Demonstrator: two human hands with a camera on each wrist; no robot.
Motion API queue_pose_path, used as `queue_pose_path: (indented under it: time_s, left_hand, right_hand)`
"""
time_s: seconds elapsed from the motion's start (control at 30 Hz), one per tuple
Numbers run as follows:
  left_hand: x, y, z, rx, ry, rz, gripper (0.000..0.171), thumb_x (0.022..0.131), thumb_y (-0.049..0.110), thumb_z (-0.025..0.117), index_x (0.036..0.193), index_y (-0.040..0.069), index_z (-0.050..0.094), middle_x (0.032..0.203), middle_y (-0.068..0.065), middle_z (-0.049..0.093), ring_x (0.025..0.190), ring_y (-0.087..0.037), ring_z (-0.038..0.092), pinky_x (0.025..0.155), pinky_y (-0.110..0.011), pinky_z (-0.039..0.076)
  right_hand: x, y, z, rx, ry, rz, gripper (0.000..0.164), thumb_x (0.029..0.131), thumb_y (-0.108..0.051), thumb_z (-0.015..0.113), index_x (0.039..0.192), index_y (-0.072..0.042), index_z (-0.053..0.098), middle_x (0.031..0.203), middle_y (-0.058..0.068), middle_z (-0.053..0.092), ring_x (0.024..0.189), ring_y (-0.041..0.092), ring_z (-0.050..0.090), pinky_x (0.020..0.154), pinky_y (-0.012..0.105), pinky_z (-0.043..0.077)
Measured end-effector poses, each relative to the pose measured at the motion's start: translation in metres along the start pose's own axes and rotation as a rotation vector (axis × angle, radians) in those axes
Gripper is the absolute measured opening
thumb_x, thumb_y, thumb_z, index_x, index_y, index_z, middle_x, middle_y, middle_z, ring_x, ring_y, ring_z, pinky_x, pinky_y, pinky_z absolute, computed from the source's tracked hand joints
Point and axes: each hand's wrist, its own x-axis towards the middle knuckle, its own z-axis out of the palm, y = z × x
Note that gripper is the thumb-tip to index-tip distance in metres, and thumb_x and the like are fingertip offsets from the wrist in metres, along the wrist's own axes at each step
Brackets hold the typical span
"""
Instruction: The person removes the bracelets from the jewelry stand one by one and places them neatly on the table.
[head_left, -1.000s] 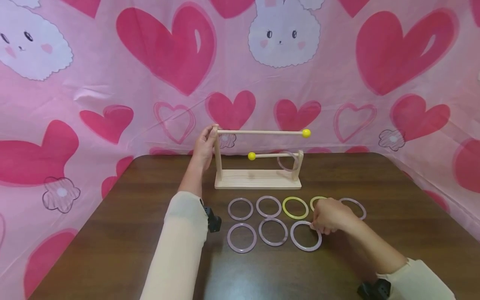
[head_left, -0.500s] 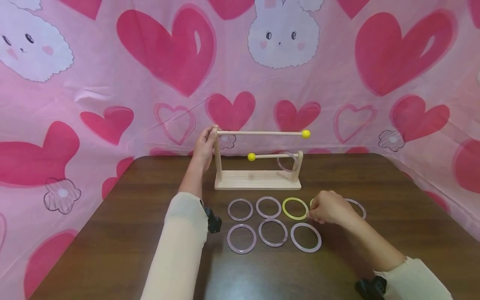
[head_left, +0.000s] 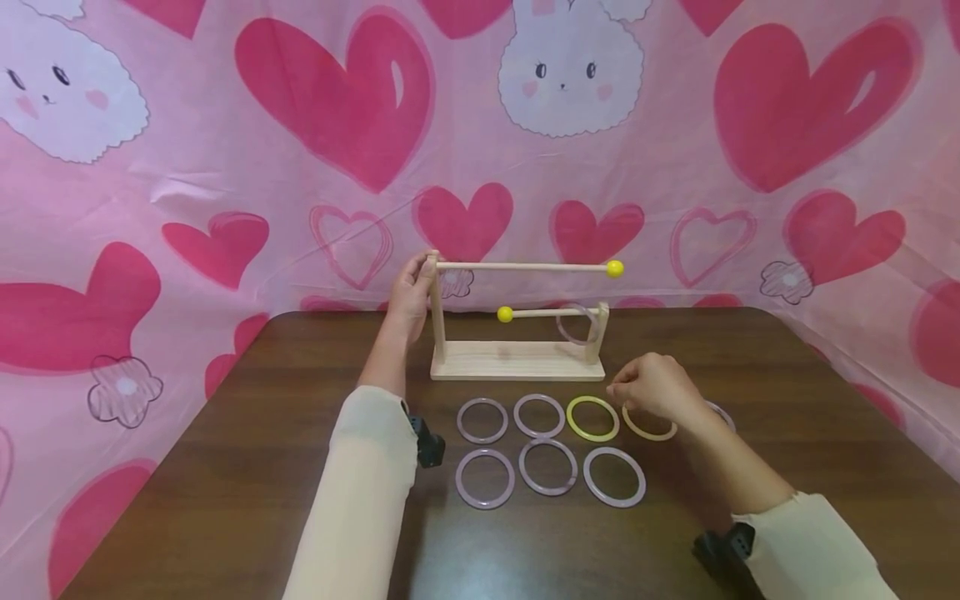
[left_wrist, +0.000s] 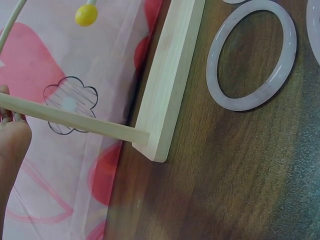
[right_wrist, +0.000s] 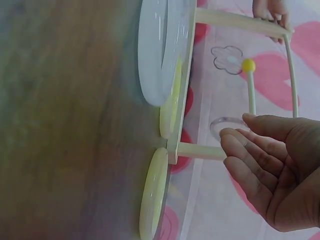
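Observation:
My left hand (head_left: 410, 292) grips the top of the tall left post of a wooden bangle stand (head_left: 517, 360); the left wrist view shows part of that hand (left_wrist: 12, 142) at the post. A lilac bangle (head_left: 559, 331) hangs on the stand's lower rod, close to the short right post. Over the table my right hand (head_left: 658, 386) hovers above a pale yellow bangle (head_left: 652, 435), partly covering it. Seen from the right wrist, its fingers (right_wrist: 252, 170) are loosely bent with nothing between them. A brighter yellow bangle (head_left: 573, 425) lies just left of it.
Several lilac bangles (head_left: 459, 482) lie in two rows on the brown table (head_left: 300, 500) in front of the stand. Another lilac bangle (head_left: 723, 414) is partly behind the right wrist. Yellow balls (head_left: 615, 268) cap the rod ends. A pink heart-print cloth (head_left: 225, 125) hangs behind.
My right hand has risen and moved away from the front-row lilac bangle, past the yellow ones, toward the stand. The left hand keeps its grip on the post.

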Motion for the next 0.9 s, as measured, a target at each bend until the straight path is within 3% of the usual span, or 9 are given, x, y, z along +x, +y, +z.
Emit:
queue_pose_path:
  time_s: [0.03,0.13,0.37,0.5,0.67,0.9]
  left_hand:
    - [0.0,0.0,0.0,0.001,0.002,-0.001,0.023,0.097,0.014,0.046,0.117,0.002,0.051,0.093,0.009,0.059,0.095,-0.011,0.051,0.093,-0.03,0.035]
    - [0.0,0.0,0.0,0.001,0.002,0.005,0.022,0.098,0.013,0.046,0.116,0.003,0.051,0.096,0.006,0.058,0.096,-0.012,0.051,0.092,-0.029,0.035]
    - [0.0,0.0,-0.001,0.0,0.017,0.006,0.015,0.097,0.012,0.046,0.11,0.01,0.054,0.095,0.006,0.058,0.095,-0.011,0.051,0.093,-0.03,0.035]
    - [0.0,0.001,-0.001,-0.008,0.011,0.006,0.018,0.097,0.013,0.046,0.112,0.008,0.054,0.095,0.006,0.058,0.095,-0.012,0.051,0.096,-0.034,0.034]
    - [0.0,0.001,-0.001,-0.012,0.013,0.0,0.016,0.097,0.013,0.046,0.111,0.01,0.054,0.096,0.006,0.059,0.095,-0.011,0.051,0.095,-0.032,0.035]
    - [-0.001,0.0,0.001,-0.005,0.012,-0.003,0.014,0.098,0.012,0.045,0.109,0.012,0.054,0.121,-0.022,0.05,0.096,-0.012,0.05,0.092,-0.03,0.036]
  right_hand:
    - [0.002,0.001,-0.001,0.0,0.011,-0.006,0.016,0.083,-0.018,0.068,0.085,-0.003,0.072,0.07,0.005,0.068,0.061,0.018,0.064,0.059,0.033,0.048]
    - [0.009,0.004,-0.001,-0.013,0.082,-0.047,0.016,0.083,-0.017,0.068,0.086,-0.003,0.072,0.071,0.005,0.068,0.062,0.019,0.064,0.059,0.033,0.048]
    - [0.026,0.006,0.002,-0.059,0.333,-0.131,0.022,0.082,-0.018,0.07,0.094,-0.001,0.071,0.084,0.012,0.069,0.074,0.028,0.064,0.061,0.042,0.047]
    - [0.037,0.002,0.004,-0.036,0.434,-0.129,0.022,0.082,-0.017,0.069,0.098,-0.001,0.07,0.086,0.013,0.069,0.064,0.025,0.06,0.053,0.037,0.044]
    - [0.047,-0.001,0.006,0.0,0.497,-0.13,0.022,0.082,-0.015,0.069,0.098,0.001,0.07,0.086,0.014,0.069,0.058,0.025,0.059,0.049,0.035,0.043]
    - [0.054,-0.002,0.014,0.044,0.551,-0.098,0.022,0.081,-0.015,0.07,0.098,0.0,0.07,0.086,0.014,0.069,0.074,0.031,0.065,0.062,0.045,0.047]
